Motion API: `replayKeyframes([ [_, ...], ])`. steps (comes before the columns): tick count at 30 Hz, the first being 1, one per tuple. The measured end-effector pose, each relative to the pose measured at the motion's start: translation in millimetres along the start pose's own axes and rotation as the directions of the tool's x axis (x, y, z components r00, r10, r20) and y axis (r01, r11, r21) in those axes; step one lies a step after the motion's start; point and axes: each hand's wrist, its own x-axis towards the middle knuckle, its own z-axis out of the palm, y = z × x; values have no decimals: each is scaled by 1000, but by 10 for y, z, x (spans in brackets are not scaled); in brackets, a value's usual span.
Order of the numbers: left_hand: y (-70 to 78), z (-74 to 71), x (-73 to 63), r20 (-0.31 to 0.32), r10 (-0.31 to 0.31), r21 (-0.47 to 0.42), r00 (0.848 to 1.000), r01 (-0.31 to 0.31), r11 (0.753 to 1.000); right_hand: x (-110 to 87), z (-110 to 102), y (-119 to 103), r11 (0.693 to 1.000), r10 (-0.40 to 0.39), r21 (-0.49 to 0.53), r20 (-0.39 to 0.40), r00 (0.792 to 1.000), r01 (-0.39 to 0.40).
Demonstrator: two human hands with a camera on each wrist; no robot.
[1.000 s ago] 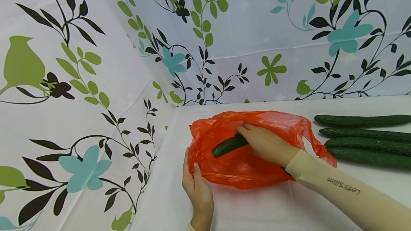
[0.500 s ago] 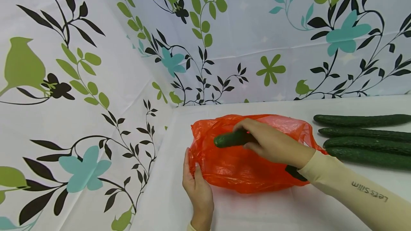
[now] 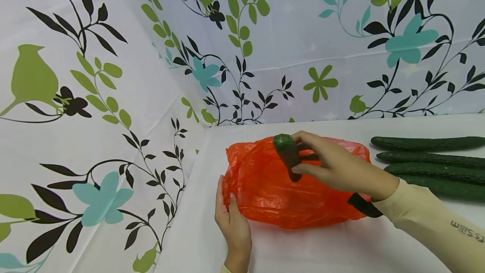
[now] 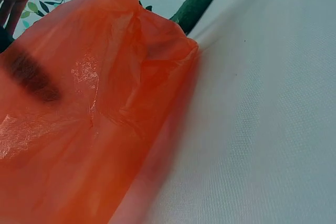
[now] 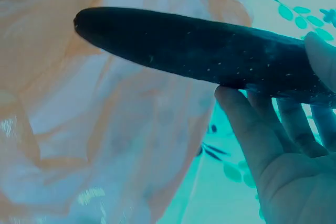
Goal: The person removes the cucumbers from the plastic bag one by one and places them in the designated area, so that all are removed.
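Probably a staged recording booth: white tabletop (image 3: 303, 247) walled by bird-and-leaf printed white plastic curtain (image 3: 94, 96).

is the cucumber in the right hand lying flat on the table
No, the right hand holds the cucumber lifted above the orange plastic bag, tip pointing up.

The left hand (image 3: 233, 218) lies low, thumb and fingers pinching in a light grip. The right hand (image 3: 342, 167) reaches leftward from a cream-sleeved arm, fingers curled in a firm grip.
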Motion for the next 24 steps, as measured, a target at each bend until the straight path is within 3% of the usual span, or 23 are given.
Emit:
replayKeyframes([
  [15, -17, -47, 14, 24, 46, 3, 999, -46, 999, -280, -470, -40, 984, -96, 133, -149, 984, 116],
  [19, -8, -58, 18, 19, 48, 6, 999, -48, 999, -378, -583, -48, 973, -132, 161, -195, 972, 164],
  [24, 1, -75, 24, 10, 68, 1, 998, -68, 998, -546, -729, -88, 982, -132, 91, -301, 945, 166],
])
